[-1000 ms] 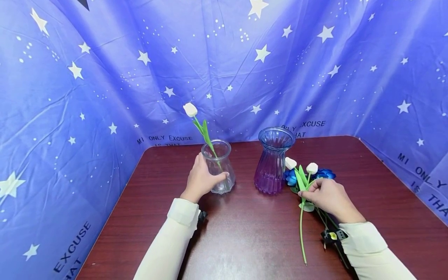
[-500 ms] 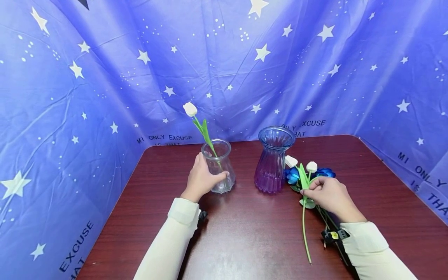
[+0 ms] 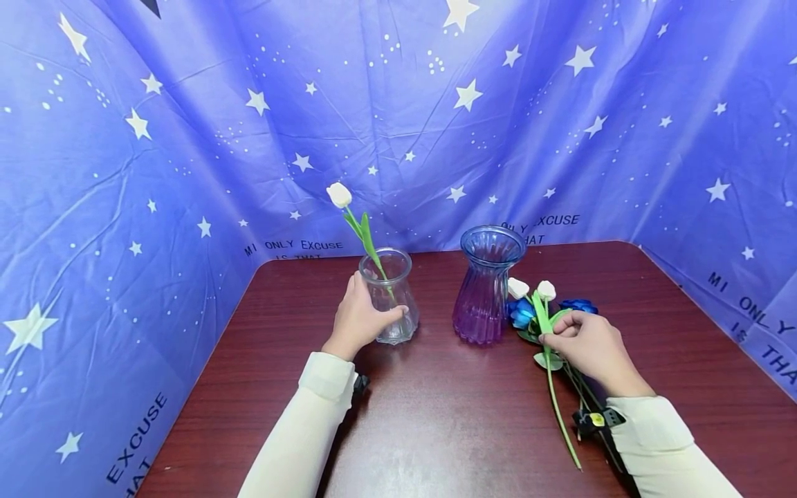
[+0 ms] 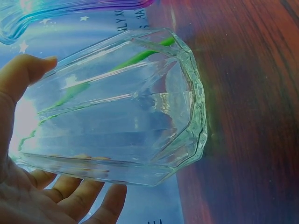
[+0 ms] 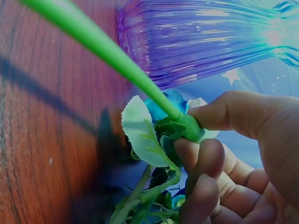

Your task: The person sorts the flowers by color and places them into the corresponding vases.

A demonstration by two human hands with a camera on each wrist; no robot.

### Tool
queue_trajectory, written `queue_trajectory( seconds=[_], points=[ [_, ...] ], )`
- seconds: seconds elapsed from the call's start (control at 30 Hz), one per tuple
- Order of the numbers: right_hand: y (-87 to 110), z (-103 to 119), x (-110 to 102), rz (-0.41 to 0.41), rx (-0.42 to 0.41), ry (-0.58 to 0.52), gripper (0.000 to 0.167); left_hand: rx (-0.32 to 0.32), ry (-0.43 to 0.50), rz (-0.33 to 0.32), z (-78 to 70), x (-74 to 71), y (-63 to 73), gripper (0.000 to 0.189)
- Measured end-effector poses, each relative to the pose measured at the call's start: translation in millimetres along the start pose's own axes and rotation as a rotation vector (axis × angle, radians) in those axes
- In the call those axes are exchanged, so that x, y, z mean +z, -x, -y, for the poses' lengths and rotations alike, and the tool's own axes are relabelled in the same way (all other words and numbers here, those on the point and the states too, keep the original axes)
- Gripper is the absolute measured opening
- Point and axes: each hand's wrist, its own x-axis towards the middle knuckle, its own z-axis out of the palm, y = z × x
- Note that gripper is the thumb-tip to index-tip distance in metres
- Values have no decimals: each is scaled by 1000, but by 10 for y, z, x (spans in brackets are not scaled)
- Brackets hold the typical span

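The starry blue curtain [image 3: 398, 124] behind the desk [image 3: 423, 429] carries printed black words you can read in part: "MI ONLY EXCUSE" with "IS THAT" below, repeated on the side folds. Both your forearms, in pale sleeves [image 3: 292, 429], reach forward from the near side and angle inward. Your left hand [image 3: 358, 318] grips the clear glass vase [image 3: 397, 321], thumb on one side and fingers curved round the other; one white tulip [image 3: 339, 195] leans out of it. Your right hand [image 3: 591, 349] pinches another tulip [image 3: 543, 318] between thumb and fingertips just under its leaves, bloom pointing away from you, stem running back toward you. Between your hands stands the blue-and-purple vase [image 3: 479, 304]; blue flowers [image 3: 521, 313] and a further white bloom [image 3: 518, 288] lie just beside it.
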Motion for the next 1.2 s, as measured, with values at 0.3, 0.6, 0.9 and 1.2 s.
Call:
queue_trajectory(
  seconds=[0.3,0.6,0.9,1.2],
  points=[
    [17,24,-33,-33,14,-53,35,-3,-2,6,4,-2,3,100],
    [27,78,-43,-28,41,-131,39,1,1,6,-4,-5,-6,100],
    [46,118,-71,-64,44,-183,41,-5,1,14,-26,-12,-2,98],
    [48,141,-89,-106,26,-310,43,-13,11,15,-26,-20,2,98]
  ],
)
